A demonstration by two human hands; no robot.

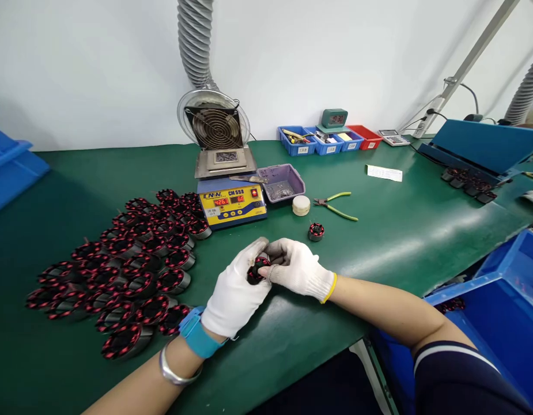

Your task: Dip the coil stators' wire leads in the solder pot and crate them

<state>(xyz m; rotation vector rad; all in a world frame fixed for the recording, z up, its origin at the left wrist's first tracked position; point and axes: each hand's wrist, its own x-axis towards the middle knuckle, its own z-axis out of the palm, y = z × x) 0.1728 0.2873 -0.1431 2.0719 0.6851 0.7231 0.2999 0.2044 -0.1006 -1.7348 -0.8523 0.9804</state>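
Between my two gloved hands is a motor stator, a round black core with red copper windings. My left hand, in a white glove with a blue wrist strap below it, wraps around the stator from the left. My right hand, gloved with a yellow cuff, pinches it from the right, the thumb on its face. Fingers hide much of the part. Another stator sits alone on the green bench beyond my right hand. Many more stators stand grouped to the left of my left hand.
A yellow-fronted solder pot stands behind my hands, under a fan and duct. Beside it are a purple tray, a round white container and green-handled cutters. Blue bins flank the bench.
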